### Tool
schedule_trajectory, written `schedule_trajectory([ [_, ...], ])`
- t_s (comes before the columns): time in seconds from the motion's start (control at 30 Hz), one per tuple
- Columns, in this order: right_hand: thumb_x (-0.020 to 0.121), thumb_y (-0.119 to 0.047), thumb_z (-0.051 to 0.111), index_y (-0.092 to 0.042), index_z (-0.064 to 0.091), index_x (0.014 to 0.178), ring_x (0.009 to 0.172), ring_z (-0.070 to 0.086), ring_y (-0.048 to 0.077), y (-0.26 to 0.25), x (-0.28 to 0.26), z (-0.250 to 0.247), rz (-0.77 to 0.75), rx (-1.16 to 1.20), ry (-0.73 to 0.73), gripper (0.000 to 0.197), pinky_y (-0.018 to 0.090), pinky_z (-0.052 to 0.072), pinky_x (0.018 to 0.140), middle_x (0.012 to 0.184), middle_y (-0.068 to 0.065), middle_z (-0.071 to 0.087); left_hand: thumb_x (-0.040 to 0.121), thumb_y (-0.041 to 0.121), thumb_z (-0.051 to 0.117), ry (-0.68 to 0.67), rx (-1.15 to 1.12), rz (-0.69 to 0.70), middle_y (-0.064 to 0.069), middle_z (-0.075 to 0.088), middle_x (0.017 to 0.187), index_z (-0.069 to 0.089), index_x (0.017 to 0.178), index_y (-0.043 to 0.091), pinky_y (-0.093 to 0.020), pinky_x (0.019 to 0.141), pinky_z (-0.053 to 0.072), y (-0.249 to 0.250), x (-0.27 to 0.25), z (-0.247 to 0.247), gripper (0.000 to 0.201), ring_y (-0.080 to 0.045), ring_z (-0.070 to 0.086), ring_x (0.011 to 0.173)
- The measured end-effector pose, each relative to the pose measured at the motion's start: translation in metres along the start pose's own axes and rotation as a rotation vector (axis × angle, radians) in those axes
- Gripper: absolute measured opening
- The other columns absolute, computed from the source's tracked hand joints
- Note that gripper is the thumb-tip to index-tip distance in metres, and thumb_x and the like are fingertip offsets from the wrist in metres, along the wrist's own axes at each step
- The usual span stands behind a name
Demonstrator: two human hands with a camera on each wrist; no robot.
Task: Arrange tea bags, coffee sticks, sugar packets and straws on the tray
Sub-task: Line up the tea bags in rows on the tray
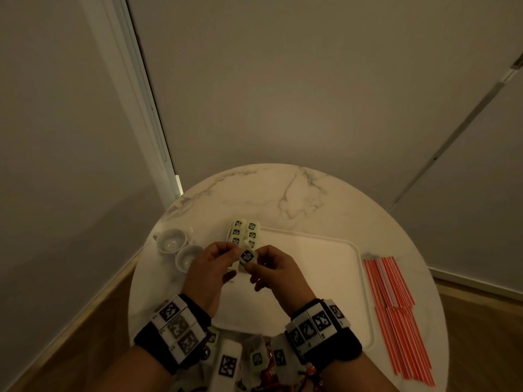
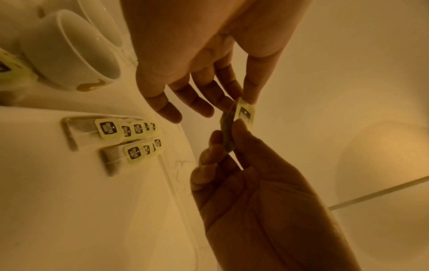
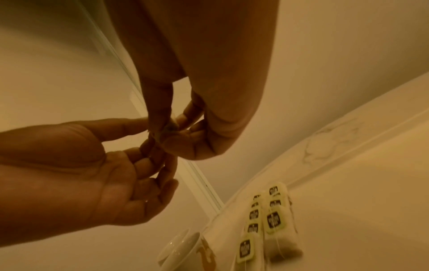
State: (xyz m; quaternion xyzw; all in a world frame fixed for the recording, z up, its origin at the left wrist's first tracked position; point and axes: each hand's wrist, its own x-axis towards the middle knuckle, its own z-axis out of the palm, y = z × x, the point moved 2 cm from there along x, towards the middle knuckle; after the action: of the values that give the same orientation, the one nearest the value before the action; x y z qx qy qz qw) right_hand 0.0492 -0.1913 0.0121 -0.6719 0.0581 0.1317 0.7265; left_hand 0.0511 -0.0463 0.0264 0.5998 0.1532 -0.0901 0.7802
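Papery and limp, the pale yellow-tagged tea bag (image 1: 246, 257) is dangling between both hands; left hand (image 1: 210, 268) and right hand (image 1: 276, 268) are each pinching it, best by the tag.

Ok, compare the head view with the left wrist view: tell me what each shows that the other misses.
Only the head view shows the red straws lying on the table right of the tray, and the loose packets near the wrists. Only the left wrist view shows the dark bag hanging under the tag, and the gold mark on a cup. Both show the left hand and right hand pinching one tea bag, and two rows of tea bags laid on the tray.
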Motion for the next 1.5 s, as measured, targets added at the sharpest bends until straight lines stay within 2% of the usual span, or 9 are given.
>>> schedule_trajectory([
  [0.23, 0.088, -0.006, 0.066, 0.006, 0.061, 0.099, 0.070, 0.061, 0.019, -0.017, -0.014, -0.002, -0.016, 0.006, -0.038, 0.018, 0.030, 0.052, 0.055, 0.083, 0.013, 0.066, 0.083, 0.011, 0.064, -0.143, 0.139, 0.026, -0.008, 0.072, 0.106, 0.067, 0.110, 0.014, -0.048, 0.094, 0.046, 0.012, -0.011, -0.004, 0.027, -0.032, 0.062, 0.106],
  [0.43, 0.090, 0.004, 0.057, 0.002, 0.059, 0.094, 0.062, 0.059, 0.019, -0.030, -0.022, 0.000, 0.010, 0.181, -0.110, 0.005, 0.030, 0.052, 0.053, 0.077, 0.009, 0.064, 0.084, -0.011, 0.055, -0.298, 0.086, 0.096, -0.014, 0.066, 0.108, 0.057, 0.122, 0.014, -0.027, 0.070, 0.054, 0.023, -0.018, 0.002, 0.045, -0.022, 0.065, 0.089],
  [0.6, 0.086, 0.001, 0.066, 0.003, 0.058, 0.091, 0.062, 0.060, 0.024, -0.036, -0.024, 0.002, -0.097, 0.121, 0.012, 0.009, 0.036, 0.055, 0.061, 0.071, 0.011, 0.061, 0.066, 0.034, 0.079, -0.125, 0.167, 0.200, -0.019, 0.068, 0.098, 0.066, 0.090, 0.025, -0.055, 0.085, 0.050, 0.029, -0.022, 0.003, 0.029, -0.043, 0.061, 0.096],
  [0.77, 0.087, 0.001, 0.064, -0.004, 0.054, 0.088, 0.078, 0.064, 0.029, -0.039, -0.030, 0.007, -0.115, 0.085, -0.034, 0.011, 0.039, 0.055, 0.061, 0.084, 0.016, 0.066, 0.078, 0.017, 0.073, -0.130, 0.163, 0.220, -0.024, 0.068, 0.089, 0.069, 0.085, 0.009, -0.054, 0.079, 0.052, 0.035, -0.026, 0.007, 0.011, -0.048, 0.061, 0.085],
  [0.93, 0.073, 0.001, 0.053, -0.010, 0.050, 0.093, 0.084, 0.058, 0.032, -0.037, -0.030, 0.006, -0.008, 0.414, -0.203, 0.023, 0.042, 0.053, 0.063, 0.097, 0.016, 0.058, 0.069, 0.008, 0.075, -0.316, 0.180, 0.125, -0.006, 0.066, 0.072, 0.064, 0.079, 0.005, -0.023, 0.055, 0.047, 0.046, -0.024, 0.001, 0.015, -0.016, 0.059, 0.062],
  [1.03, 0.074, 0.007, 0.052, -0.004, 0.052, 0.110, 0.071, 0.060, 0.026, -0.036, -0.030, 0.008, -0.039, 0.397, -0.257, 0.038, 0.032, 0.049, 0.058, 0.091, 0.015, 0.058, 0.059, 0.015, 0.075, -0.376, 0.288, 0.111, 0.007, 0.062, 0.071, 0.063, 0.073, 0.008, -0.017, 0.053, 0.043, 0.053, -0.020, -0.007, 0.020, -0.006, 0.054, 0.057],
  [1.13, 0.070, 0.008, 0.053, 0.002, 0.056, 0.102, 0.059, 0.054, 0.020, -0.035, -0.031, 0.012, -0.051, 0.322, -0.264, 0.033, 0.025, 0.042, 0.053, 0.083, 0.018, 0.058, 0.056, 0.023, 0.078, -0.425, 0.337, 0.070, -0.003, 0.064, 0.071, 0.068, 0.070, 0.012, -0.018, 0.053, 0.046, 0.057, -0.018, -0.013, 0.020, -0.008, 0.057, 0.058],
  [1.3, 0.065, 0.003, 0.059, -0.003, 0.055, 0.093, 0.060, 0.053, 0.012, -0.039, -0.031, 0.013, -0.221, 0.166, -0.090, 0.030, 0.024, 0.041, 0.054, 0.072, 0.000, 0.061, 0.083, 0.002, 0.066, -0.206, 0.388, 0.131, -0.013, 0.067, 0.068, 0.064, 0.071, 0.006, -0.025, 0.056, 0.050, 0.054, -0.015, -0.014, 0.013, -0.022, 0.064, 0.063],
  [1.5, 0.069, -0.019, 0.069, -0.021, 0.053, 0.087, 0.073, 0.055, 0.020, -0.031, -0.027, 0.015, -0.313, -0.074, 0.036, 0.024, 0.048, 0.050, 0.068, 0.081, 0.001, 0.060, 0.086, 0.008, 0.065, -0.022, 0.341, 0.224, -0.009, 0.066, 0.065, 0.060, 0.073, 0.005, -0.025, 0.052, 0.045, 0.047, -0.021, -0.006, 0.014, -0.011, 0.061, 0.056],
])
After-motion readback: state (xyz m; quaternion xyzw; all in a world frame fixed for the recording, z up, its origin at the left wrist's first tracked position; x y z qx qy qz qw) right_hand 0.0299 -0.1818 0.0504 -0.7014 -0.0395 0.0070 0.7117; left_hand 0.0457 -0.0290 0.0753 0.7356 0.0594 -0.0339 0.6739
